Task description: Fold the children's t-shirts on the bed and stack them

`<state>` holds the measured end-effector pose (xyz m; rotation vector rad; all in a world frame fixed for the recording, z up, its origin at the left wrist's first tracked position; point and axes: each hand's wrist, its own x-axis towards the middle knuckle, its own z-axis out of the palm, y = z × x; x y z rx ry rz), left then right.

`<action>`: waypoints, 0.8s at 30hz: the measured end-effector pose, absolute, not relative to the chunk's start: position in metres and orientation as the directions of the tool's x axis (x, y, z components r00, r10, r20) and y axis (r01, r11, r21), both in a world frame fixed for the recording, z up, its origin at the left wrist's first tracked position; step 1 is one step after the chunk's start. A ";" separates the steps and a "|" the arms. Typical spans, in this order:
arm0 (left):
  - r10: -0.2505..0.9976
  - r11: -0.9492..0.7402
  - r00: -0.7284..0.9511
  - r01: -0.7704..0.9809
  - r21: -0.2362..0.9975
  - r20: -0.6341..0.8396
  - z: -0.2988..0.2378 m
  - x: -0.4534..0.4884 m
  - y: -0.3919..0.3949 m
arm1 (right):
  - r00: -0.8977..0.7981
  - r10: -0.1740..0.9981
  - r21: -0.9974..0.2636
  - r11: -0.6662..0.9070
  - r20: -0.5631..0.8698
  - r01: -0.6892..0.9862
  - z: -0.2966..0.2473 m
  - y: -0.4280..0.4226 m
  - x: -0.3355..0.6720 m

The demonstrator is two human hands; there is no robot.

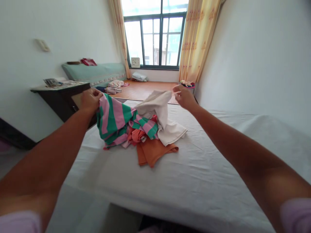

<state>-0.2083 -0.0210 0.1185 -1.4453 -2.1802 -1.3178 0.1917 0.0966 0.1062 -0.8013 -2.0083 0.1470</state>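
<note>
My left hand [91,98] is closed on the edge of a pink-and-green striped garment [116,118], lifting one side off the bed. Over on the right, my right hand [181,94] pinches a raised corner of a cream garment [157,105], whose lower end lies on the bed. Both pieces still touch a small heap between my arms. Within it, a bunched coral-red cloth [137,135] lies under the stripes, and an orange garment [155,152] is spread nearest me. The exact kind of each garment cannot be made out.
The heap lies on a bed with a white sheet [206,171]. A dark cabinet [65,97] stands at the left. Beyond is a wooden platform [145,89] with several folded clothes [115,84], below a window [155,38]. A wall [255,64] borders the right.
</note>
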 end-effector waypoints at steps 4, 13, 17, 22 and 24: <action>0.820 0.229 -0.444 0.834 0.502 0.363 0.067 -0.226 -0.035 | -0.855 0.464 -0.137 0.886 0.232 0.444 0.048 0.026 0.172; 0.877 0.019 -0.187 0.934 0.357 0.443 0.046 -0.186 -0.039 | -0.903 0.419 0.045 0.908 -0.092 0.416 0.019 -0.018 0.143; 0.820 -0.100 -0.085 0.953 0.287 0.565 0.056 -0.151 -0.048 | -0.834 0.521 -0.278 0.841 0.184 0.464 0.058 0.004 0.153; 0.789 -0.235 -0.060 0.890 0.391 0.611 0.066 -0.102 -0.055 | -0.368 0.691 -0.759 0.648 0.622 -0.068 0.144 0.035 0.184; 0.780 -0.289 -0.052 0.854 0.433 0.623 0.071 -0.084 -0.056 | -0.255 0.720 -0.763 0.624 0.646 -0.170 0.168 0.041 0.199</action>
